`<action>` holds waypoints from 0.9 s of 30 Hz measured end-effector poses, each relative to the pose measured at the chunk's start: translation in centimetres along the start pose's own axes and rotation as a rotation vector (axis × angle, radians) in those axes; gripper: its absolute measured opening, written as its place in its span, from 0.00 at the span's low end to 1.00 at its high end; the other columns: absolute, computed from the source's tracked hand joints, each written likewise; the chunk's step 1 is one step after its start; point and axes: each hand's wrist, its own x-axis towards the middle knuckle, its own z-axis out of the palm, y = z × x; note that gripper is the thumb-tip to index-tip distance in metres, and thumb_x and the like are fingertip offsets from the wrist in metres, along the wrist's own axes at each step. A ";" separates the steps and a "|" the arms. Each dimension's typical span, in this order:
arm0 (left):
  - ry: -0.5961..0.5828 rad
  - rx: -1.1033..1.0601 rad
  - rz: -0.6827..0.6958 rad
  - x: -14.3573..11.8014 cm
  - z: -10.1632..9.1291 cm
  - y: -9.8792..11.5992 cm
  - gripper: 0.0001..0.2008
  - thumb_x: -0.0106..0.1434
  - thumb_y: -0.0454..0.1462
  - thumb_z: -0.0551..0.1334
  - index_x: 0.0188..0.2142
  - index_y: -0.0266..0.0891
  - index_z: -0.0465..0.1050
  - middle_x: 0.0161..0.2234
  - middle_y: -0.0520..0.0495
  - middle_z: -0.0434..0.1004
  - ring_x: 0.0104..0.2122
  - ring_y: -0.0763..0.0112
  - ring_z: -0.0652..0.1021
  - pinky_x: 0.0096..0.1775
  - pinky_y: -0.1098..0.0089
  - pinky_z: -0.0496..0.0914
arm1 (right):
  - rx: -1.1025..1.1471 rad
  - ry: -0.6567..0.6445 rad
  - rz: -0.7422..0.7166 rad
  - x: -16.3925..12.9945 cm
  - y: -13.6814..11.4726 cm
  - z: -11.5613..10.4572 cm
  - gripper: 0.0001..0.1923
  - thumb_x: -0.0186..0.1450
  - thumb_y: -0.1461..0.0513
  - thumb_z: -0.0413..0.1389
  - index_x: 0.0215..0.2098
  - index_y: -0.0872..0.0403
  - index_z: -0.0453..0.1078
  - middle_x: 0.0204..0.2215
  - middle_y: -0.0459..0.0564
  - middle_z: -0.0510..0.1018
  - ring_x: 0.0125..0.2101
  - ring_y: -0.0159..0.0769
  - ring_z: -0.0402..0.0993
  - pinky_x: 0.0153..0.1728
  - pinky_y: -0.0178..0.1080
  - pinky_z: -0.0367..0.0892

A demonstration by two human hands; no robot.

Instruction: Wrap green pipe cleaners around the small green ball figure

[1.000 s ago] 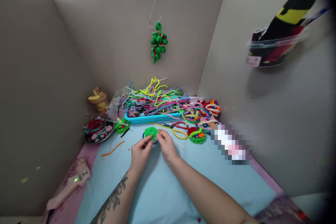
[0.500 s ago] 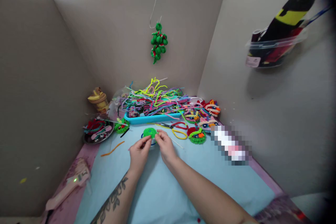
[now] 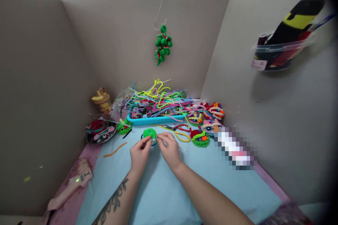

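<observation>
A: Ok, both hands up at the middle of the tabletop (image 3: 163, 186), close together. Left hand (image 3: 139, 154) pinches the near-left edge of the green coiled disc (image 3: 149, 134), fingertips closed on it.

B: And the right hand (image 3: 169, 149)?

A: Just right of the disc, fingers pinched at its right rim. Looks like it's nipping a thin strand there, too small to tell exactly what.

B: So the disc lies which way from the hands?

A: Just on the far side of both, right at the fingertips, between them and the blue tray (image 3: 155, 119). Round piece, so no real long axis. It's tilted up a bit toward the camera, face showing.

B: Which hand's nearer?

A: Abt equal, both touching. Left has the firmer hold, I'd say, right works the edge.

B: Stuff around it?

A: Scissors w/ red handles (image 3: 182, 127) and a yellow loop (image 3: 182, 135) just right of the disc, not touching. Orange pipe cleaner (image 3: 115, 149) lies left, well apart. Glue gun (image 3: 72, 186) sits at the near-left corner, far from both hands.
</observation>
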 end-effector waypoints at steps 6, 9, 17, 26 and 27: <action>-0.008 -0.068 -0.052 0.1 0.1 -0.2 0.13 0.49 0.41 0.65 0.34 0.37 0.78 0.29 0.47 0.79 0.28 0.69 0.75 0.31 0.72 0.69 | 0.139 -0.024 0.123 0.2 0.8 0.7 0.09 0.58 0.60 0.55 0.35 0.48 0.76 0.35 0.50 0.78 0.39 0.40 0.71 0.43 0.43 0.65; -0.022 -0.087 -0.071 0.2 0.2 -0.4 0.14 0.50 0.41 0.65 0.35 0.36 0.78 0.30 0.46 0.80 0.29 0.68 0.76 0.33 0.71 0.70 | 0.316 -0.054 0.285 0.2 1.4 1.3 0.11 0.55 0.58 0.57 0.35 0.51 0.76 0.36 0.51 0.79 0.39 0.41 0.73 0.42 0.43 0.66; -0.067 -0.035 -0.036 0.4 0.4 -0.7 0.12 0.49 0.40 0.65 0.33 0.36 0.78 0.27 0.47 0.79 0.27 0.68 0.76 0.32 0.71 0.70 | 0.591 0.027 0.481 0.5 2.4 1.7 0.07 0.48 0.58 0.62 0.25 0.53 0.76 0.33 0.49 0.77 0.40 0.40 0.69 0.45 0.41 0.60; -0.137 -0.038 -0.051 0.0 0.6 -0.4 0.11 0.49 0.40 0.65 0.31 0.36 0.79 0.24 0.48 0.78 0.23 0.72 0.73 0.28 0.73 0.67 | 0.552 -0.063 0.468 0.8 3.4 1.4 0.14 0.49 0.54 0.61 0.14 0.54 0.67 0.27 0.47 0.72 0.33 0.37 0.65 0.38 0.38 0.59; -0.143 -0.051 -0.067 0.0 0.6 -0.3 0.12 0.48 0.40 0.65 0.31 0.36 0.79 0.23 0.49 0.77 0.21 0.72 0.72 0.26 0.73 0.66 | 0.537 -0.066 0.450 0.8 3.4 1.4 0.15 0.50 0.54 0.60 0.13 0.54 0.66 0.27 0.47 0.71 0.33 0.37 0.65 0.38 0.37 0.59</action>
